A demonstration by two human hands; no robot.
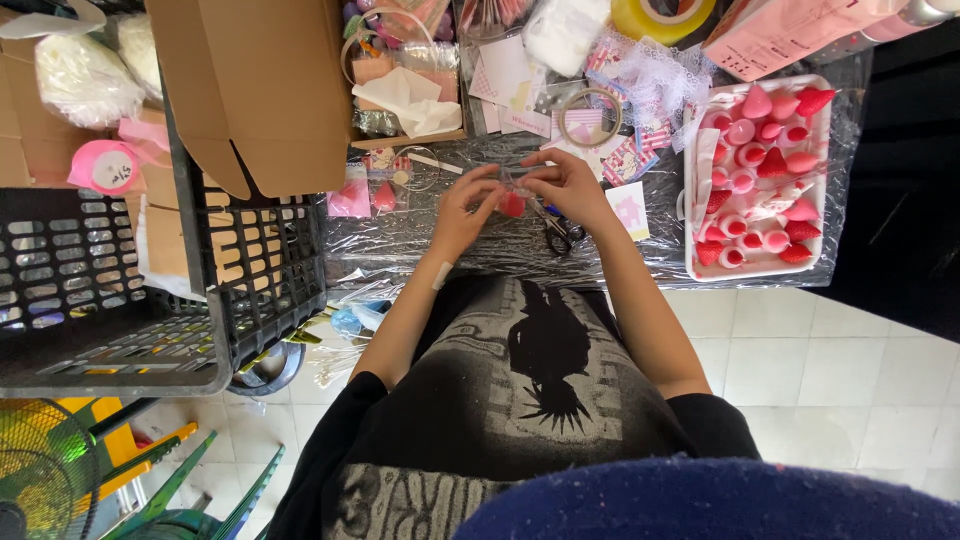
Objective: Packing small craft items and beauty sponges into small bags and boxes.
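Both hands pinch a small red strawberry piece point(512, 204) | left hand point(462, 212) | right hand point(568, 187) | scissors point(556, 232) beneath

A floor point(800, 360) of pale square tiles is seen below the surface point(400, 235), which is covered with clear plastic film. A black plastic crate point(120, 290) is placed at the left, and a green fan point(45, 470) is seen beneath it. Daylight is cast evenly.
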